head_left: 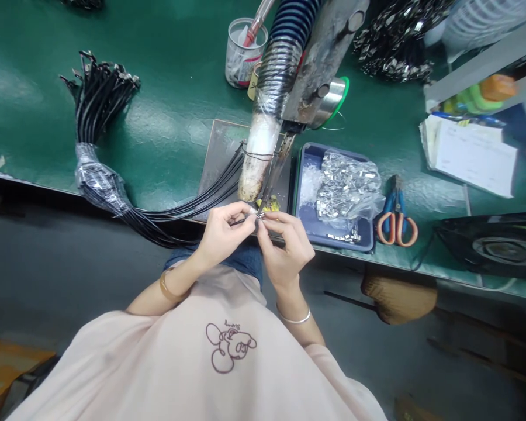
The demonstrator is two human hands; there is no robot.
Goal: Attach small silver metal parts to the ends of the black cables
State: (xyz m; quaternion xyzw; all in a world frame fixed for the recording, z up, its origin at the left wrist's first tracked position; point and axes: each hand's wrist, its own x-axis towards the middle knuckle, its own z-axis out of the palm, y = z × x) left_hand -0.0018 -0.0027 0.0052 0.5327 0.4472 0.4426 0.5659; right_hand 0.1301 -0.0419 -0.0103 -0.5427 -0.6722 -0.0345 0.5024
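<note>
Between thumb and fingers, my left hand (221, 235) pinches a black cable (238, 221) close to its end. My right hand (288, 244) meets it fingertip to fingertip, closed on a small silvery metal connector (260, 216). Fingers partly cover both pieces, so I cannot tell whether they are joined. Just above the fingertips is the tip of a soldering iron (277, 169), pointing down from a worn metal holder (318, 64). Left of my hands, several more black cables (158, 217) run from a plastic-wrapped bundle (100, 184) onto a grey plate (214, 152).
A ribbed hose (284, 49) with a whitish end hangs beside the iron. Right of my hands stand a blue tray (304, 231) with a bag of metal connectors (348, 184) and orange-handled cutters (395, 219). A solder spool (333, 102), a plastic cup (234, 58) and papers (473, 155) lie farther back.
</note>
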